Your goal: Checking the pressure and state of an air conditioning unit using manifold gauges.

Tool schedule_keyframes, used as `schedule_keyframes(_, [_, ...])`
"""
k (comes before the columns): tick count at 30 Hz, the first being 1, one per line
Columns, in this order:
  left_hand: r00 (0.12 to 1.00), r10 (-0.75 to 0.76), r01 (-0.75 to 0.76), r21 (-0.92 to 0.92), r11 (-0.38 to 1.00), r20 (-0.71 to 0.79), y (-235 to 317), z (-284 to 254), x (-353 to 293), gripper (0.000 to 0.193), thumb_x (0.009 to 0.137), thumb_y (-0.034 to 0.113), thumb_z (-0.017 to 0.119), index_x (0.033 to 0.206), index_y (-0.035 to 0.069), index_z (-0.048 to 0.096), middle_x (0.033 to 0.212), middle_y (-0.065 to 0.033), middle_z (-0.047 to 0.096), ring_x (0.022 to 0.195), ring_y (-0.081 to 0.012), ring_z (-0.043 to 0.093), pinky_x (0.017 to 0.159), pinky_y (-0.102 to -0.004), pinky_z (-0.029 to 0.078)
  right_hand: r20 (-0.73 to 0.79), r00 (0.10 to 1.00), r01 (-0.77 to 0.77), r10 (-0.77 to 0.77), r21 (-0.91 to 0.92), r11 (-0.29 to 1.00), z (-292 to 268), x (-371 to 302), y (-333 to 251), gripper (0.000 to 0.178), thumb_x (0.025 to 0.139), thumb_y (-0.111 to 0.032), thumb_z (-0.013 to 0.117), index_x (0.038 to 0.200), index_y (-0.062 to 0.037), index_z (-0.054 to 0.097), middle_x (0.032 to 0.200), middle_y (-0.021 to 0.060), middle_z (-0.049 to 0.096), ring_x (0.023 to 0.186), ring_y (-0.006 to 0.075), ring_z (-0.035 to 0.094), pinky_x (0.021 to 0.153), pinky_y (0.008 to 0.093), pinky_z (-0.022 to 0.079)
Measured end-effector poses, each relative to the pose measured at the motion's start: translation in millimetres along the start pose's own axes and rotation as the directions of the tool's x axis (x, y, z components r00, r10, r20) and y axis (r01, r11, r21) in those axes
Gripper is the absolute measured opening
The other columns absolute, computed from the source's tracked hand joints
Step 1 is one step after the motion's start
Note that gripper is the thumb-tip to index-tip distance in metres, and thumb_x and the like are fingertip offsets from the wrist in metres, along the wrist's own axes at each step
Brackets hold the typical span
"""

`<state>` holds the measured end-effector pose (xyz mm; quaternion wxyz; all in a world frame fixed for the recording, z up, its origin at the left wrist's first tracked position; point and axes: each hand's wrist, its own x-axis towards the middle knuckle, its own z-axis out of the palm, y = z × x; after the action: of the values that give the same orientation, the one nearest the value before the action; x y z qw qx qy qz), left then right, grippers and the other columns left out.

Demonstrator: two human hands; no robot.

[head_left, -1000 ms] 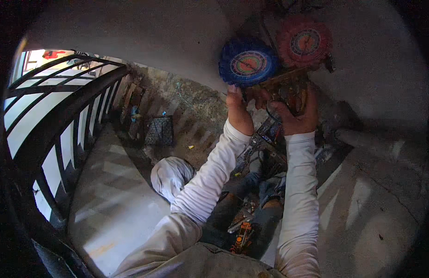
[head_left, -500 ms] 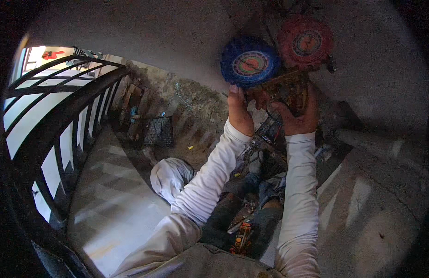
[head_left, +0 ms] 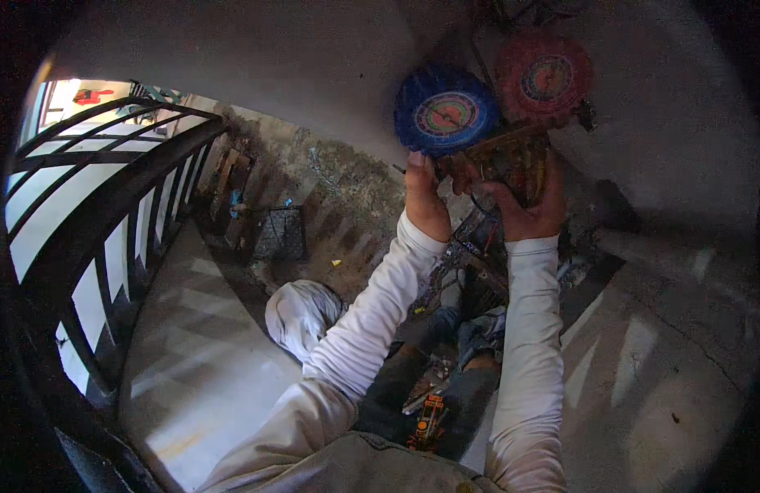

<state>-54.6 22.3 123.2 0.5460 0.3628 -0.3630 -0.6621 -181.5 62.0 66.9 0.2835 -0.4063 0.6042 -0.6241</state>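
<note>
A manifold gauge set hangs up against the pale wall, its blue gauge (head_left: 446,111) on the left and its red gauge (head_left: 546,79) on the right. Below the dials is its brass-coloured body (head_left: 520,164), dim in the shadow. My left hand (head_left: 428,197) is closed at the lower left of the body, thumb up under the blue gauge. From the lower right, my right hand (head_left: 529,212) wraps the body. A thin dark hose or cable passes between my hands. What the fingertips press on is hidden.
On the left a dark metal railing (head_left: 109,222) curves around. A dark crate-like box (head_left: 281,233) lies by the stained wall foot. Nearer are a bundled whitish cloth (head_left: 302,316) and an orange-and-black tool (head_left: 428,421) between my legs. A pale pipe (head_left: 676,255) runs along the right.
The gauge set has shifted very slightly to the right in the picture. Both hands keep their hold, with barely any movement.
</note>
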Motion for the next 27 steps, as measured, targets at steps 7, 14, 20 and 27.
schedule_keyframes(7, [1.0,-0.001,0.0,-0.086,0.996,-0.011,-6,-2,0,0.053,0.087,0.054,0.036,0.09,0.004,0.052,0.07,-0.0073,0.053,0.062,-0.0161,0.045,0.06,-0.0294,0.037,-0.011,0.997,0.077,-0.079,-0.155,0.985,-3,1,2,0.087,0.061,-0.027,0.083,0.128,0.0035,0.038,0.123,0.0216,0.048,0.108,0.0292,0.052,0.084,0.0366,0.049])
schedule_keyframes(14, [0.998,0.034,-0.029,-0.095,0.995,0.052,-5,-7,-1,0.051,0.087,0.053,0.039,0.093,0.004,0.049,0.072,-0.0078,0.051,0.063,-0.017,0.044,0.061,-0.0302,0.037,0.009,1.0,-0.013,0.013,-0.07,0.997,1,1,-14,0.085,0.062,-0.027,0.083,0.128,0.0025,0.038,0.12,0.0207,0.05,0.106,0.027,0.054,0.084,0.0354,0.049])
schedule_keyframes(20, [0.999,-0.033,0.027,-0.14,0.99,-0.043,-6,-5,1,0.051,0.086,0.053,0.042,0.092,0.003,0.049,0.072,-0.0102,0.052,0.063,-0.0179,0.045,0.062,-0.0308,0.039,-0.012,0.998,0.057,-0.058,-0.082,0.995,1,2,-10,0.081,0.062,-0.022,0.083,0.126,0.0025,0.04,0.116,0.0193,0.054,0.102,0.0241,0.056,0.082,0.0338,0.05])
schedule_keyframes(27, [1.0,0.009,-0.009,-0.006,1.0,0.011,-1,-3,2,0.055,0.084,0.055,0.039,0.096,0.002,0.049,0.074,-0.012,0.055,0.06,-0.0207,0.048,0.057,-0.0324,0.039,-0.043,0.999,-0.005,0.002,-0.063,0.998,2,0,-3,0.082,0.06,-0.023,0.084,0.125,0.0032,0.041,0.114,0.019,0.054,0.098,0.0232,0.057,0.08,0.0329,0.05])
